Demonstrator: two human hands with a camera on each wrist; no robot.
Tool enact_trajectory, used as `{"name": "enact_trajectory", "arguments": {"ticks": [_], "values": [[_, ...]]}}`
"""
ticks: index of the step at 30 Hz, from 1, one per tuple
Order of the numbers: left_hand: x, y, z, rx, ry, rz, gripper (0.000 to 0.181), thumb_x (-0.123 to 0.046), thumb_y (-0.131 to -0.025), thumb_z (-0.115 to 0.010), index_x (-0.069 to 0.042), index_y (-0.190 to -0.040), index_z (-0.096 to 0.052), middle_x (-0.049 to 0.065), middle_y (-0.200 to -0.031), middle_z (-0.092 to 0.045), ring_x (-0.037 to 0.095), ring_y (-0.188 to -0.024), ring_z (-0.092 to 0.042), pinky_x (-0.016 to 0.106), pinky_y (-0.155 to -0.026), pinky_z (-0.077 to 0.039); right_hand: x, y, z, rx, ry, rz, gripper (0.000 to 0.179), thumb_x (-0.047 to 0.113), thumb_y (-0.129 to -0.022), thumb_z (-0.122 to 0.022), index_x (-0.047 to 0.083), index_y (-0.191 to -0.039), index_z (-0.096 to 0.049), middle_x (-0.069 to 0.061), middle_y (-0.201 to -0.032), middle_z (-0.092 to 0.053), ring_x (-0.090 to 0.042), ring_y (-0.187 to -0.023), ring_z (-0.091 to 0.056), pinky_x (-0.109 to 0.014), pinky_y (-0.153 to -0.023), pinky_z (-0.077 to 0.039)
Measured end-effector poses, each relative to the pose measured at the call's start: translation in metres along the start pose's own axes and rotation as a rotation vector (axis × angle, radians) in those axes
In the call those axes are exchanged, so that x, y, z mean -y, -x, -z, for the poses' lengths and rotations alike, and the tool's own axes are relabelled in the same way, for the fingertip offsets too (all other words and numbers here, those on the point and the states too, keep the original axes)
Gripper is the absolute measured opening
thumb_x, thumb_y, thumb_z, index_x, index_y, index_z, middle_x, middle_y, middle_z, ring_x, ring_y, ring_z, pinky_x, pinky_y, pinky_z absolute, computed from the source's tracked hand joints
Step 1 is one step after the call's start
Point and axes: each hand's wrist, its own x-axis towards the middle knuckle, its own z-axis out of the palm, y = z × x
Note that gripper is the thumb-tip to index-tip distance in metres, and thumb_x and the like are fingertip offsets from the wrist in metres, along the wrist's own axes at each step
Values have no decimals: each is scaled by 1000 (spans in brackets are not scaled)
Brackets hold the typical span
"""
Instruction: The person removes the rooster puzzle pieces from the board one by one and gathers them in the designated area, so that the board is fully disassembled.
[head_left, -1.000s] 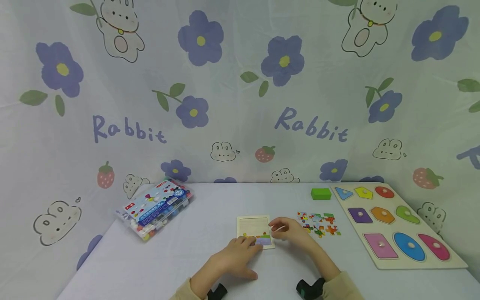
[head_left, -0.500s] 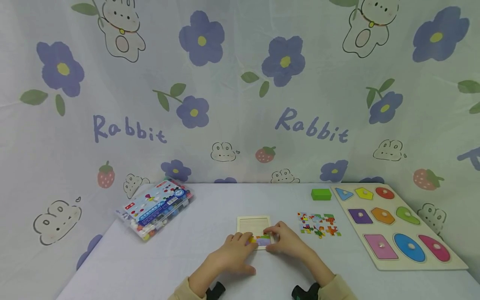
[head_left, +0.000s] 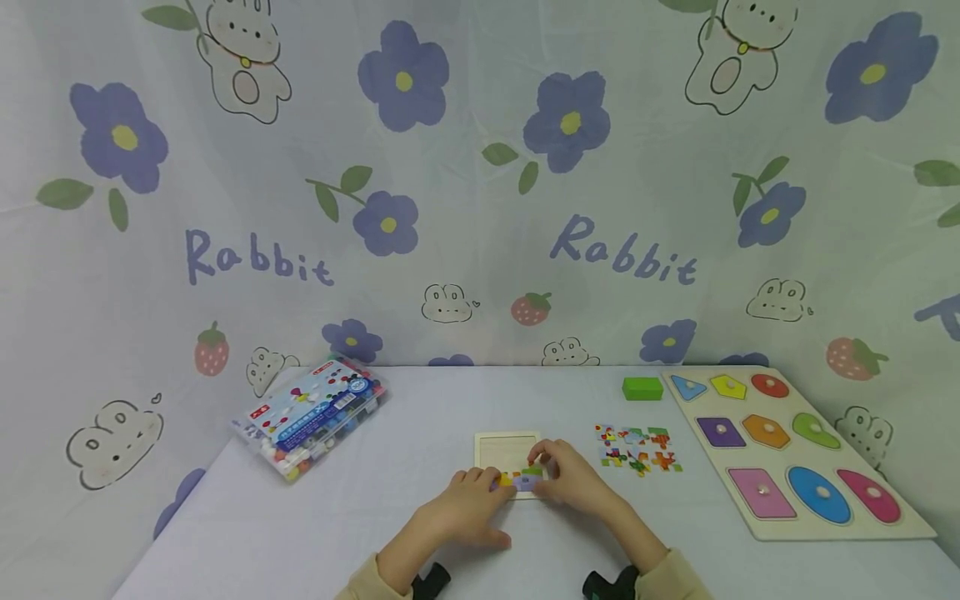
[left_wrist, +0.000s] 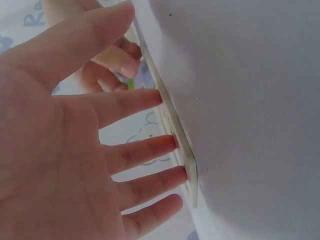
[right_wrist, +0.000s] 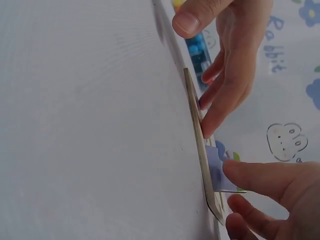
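Note:
A small wooden puzzle tray [head_left: 507,439] lies in the middle of the white table, with a few coloured pieces along its near side. My left hand [head_left: 463,507] has its fingers extended, and in the left wrist view the fingertips [left_wrist: 169,142] rest on the tray's edge. At the tray's right side, my right hand [head_left: 573,479] pinches a purple and green jigsaw piece [right_wrist: 215,167] between thumb and fingers. In the right wrist view this piece stands tilted up at the tray's rim, its far side partly hidden by the thumb.
Loose jigsaw pieces [head_left: 637,448] lie to the right of the tray. Behind them is a green block [head_left: 642,388]. A wooden shape board [head_left: 780,492] with knobbed pieces covers the right end. A plastic case of coloured items [head_left: 315,417] stands at the back left.
My right hand has moved left from beside the tray onto its right side, and its index finger has since shifted slightly. The left hand has hardly moved.

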Motion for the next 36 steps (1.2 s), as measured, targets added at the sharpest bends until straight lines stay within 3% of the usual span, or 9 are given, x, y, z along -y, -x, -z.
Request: {"name": "enact_trajectory", "arguments": {"ticks": [5,13,24,31,36], "values": [[-1,-1,0,16,20,-12,65,-51,-76,-68,-20,-131,-52,10,-131,-45,29,-119,-43,47,-98,-35,-1,3,4,2,-52,45,26,-2,-80,-65,13,-98,-55,-3,-89,-66,-14,-79,-55,-26,-65,-44],[-4,-1,1,14,5,5,65,-52,-75,-68,-21,-131,-52,7,-130,-45,27,-119,-43,45,-98,-35,0,8,14,-78,-73,64,25,-3,-80,-64,12,-100,-56,-4,-85,-66,-12,-75,-57,-24,-63,-44],[-6,1,-1,36,18,31,68,-51,-75,-69,-21,-133,-51,8,-133,-44,29,-123,-41,46,-99,-35,-13,27,45,-190,-94,-112,21,3,-82,-65,13,-99,-58,0,-84,-64,-13,-80,-59,-29,-67,-46],[-5,1,-3,34,27,38,68,-50,-75,-70,-20,-133,-51,9,-134,-44,29,-123,-41,45,-97,-38,-30,45,67,-220,-114,-159,21,6,-83,-65,11,-102,-58,-4,-90,-63,-16,-86,-59,-30,-71,-47],[-3,-1,-6,46,62,51,68,-49,-75,-70,-21,-133,-50,8,-135,-42,29,-125,-39,44,-96,-41,-41,58,79,-240,-64,-193,23,10,-83,-66,12,-104,-57,-5,-92,-63,-17,-88,-59,-30,-71,-45]]}}
